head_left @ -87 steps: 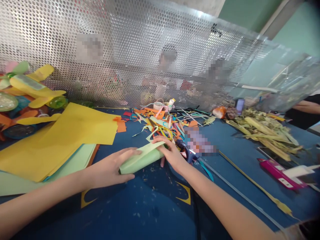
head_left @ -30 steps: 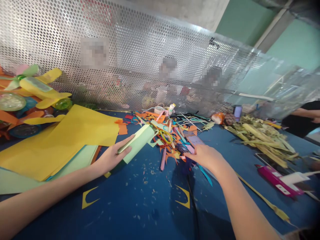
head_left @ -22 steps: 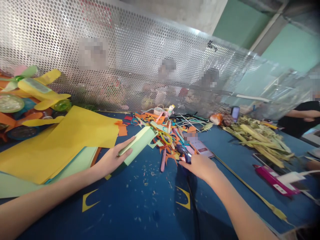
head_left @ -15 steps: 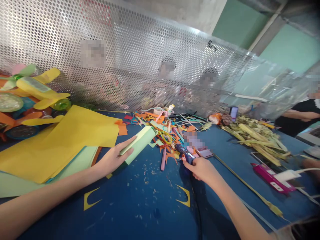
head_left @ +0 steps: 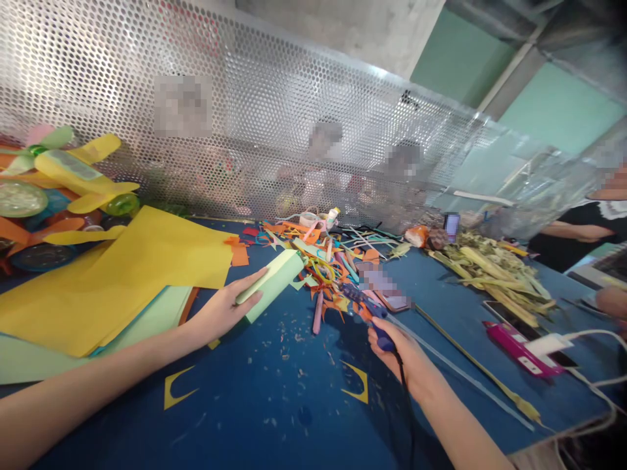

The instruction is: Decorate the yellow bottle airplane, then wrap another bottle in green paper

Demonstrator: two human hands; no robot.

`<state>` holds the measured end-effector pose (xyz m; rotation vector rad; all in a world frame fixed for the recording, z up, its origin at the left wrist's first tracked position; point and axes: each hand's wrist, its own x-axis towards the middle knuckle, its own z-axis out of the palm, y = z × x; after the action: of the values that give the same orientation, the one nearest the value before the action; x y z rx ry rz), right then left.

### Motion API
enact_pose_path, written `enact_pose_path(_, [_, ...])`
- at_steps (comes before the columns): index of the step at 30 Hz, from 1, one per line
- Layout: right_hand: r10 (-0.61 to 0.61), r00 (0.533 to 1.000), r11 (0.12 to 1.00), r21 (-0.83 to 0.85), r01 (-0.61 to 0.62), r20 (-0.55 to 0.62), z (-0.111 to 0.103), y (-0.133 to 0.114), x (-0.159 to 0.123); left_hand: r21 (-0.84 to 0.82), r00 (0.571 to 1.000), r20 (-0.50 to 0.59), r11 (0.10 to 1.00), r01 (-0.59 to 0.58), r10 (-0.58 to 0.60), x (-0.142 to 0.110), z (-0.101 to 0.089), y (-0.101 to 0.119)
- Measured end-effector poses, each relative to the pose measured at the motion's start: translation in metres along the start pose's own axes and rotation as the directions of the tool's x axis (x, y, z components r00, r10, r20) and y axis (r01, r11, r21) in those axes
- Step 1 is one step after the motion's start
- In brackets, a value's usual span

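My left hand [head_left: 226, 307] is wrapped round a tube-like body covered in pale green paper [head_left: 275, 282], tilted away from me, with a small green end at its far tip. In my right hand [head_left: 399, 352] is a dark blue glue gun [head_left: 360, 298] with an orange trigger, its nozzle pointing toward the heap of scraps. A long translucent glue stick [head_left: 460, 372] runs out of its back, and a black cord [head_left: 404, 391] hangs from the handle. Orange and coloured paper scraps [head_left: 337, 303] lie under the nozzle. A pinkish stick [head_left: 318, 313] rests between my hands.
Yellow paper sheets [head_left: 161, 251] and paper-flower crafts [head_left: 73, 170] fill the left. A phone [head_left: 396, 299], a magenta power strip [head_left: 522, 349] and dried husks [head_left: 494, 274] lie right. A perforated metal screen [head_left: 255, 117] stands behind; people sit beyond it. Another person's arm is at far right.
My right hand has turned and shifted slightly right, lifting the glue gun so its handle and glue stick show more. My left hand keeps its hold on the paper-covered tube.
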<state>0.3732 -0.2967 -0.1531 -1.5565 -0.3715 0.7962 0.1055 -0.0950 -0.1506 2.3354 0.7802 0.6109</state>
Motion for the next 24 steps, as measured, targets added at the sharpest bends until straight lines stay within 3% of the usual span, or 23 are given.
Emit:
enact_pose_path(3, [0.043, 0.999, 0.990, 0.134, -0.044, 0.015, 0.014, -0.001, -0.012, 0.006, 1.000, 0.000, 1.000, 0.006, -0.006, 0.000, 0.000, 0.001])
enact_pose_path(5, [-0.005, 0.993, 0.985, 0.173, -0.015, 0.114, 0.024, -0.004, -0.022, 0.001, 1.000, -0.001, 1.000, 0.014, -0.014, 0.000, 0.000, 0.002])
enact_pose_path(9, [-0.100, 0.923, 0.993, -0.023, 0.117, 0.371, 0.040, -0.014, -0.039, -0.016, 1.000, 0.003, 1.000, 0.020, -0.020, -0.001, 0.000, 0.004])
enact_pose_path(12, [-0.146, 0.873, 0.949, -0.183, 0.256, 0.465, 0.053, -0.017, -0.045, -0.022, 1.000, -0.003, 1.000, 0.012, -0.012, -0.001, 0.000, 0.004])
enact_pose_path(15, [-0.154, 0.828, 0.929, -0.206, 0.307, 0.539, 0.068, -0.018, -0.043, -0.028, 1.000, -0.016, 1.000, -0.005, 0.005, -0.001, 0.001, 0.003])
enact_pose_path(18, [-0.151, 0.793, 0.882, -0.282, 0.378, 0.591, 0.078, -0.020, -0.037, -0.036, 1.000, -0.022, 0.999, -0.015, 0.014, -0.001, 0.001, 0.004])
enact_pose_path(21, [-0.185, 0.786, 0.812, -0.358, 0.460, 0.590, 0.085, -0.024, -0.032, -0.053, 1.000, -0.020, 0.998, -0.021, 0.020, -0.001, 0.000, 0.005])
enact_pose_path(24, [-0.217, 0.788, 0.800, -0.357, 0.482, 0.576, 0.090, -0.028, -0.027, -0.065, 0.999, -0.017, 0.997, -0.029, 0.028, -0.001, 0.000, 0.005])
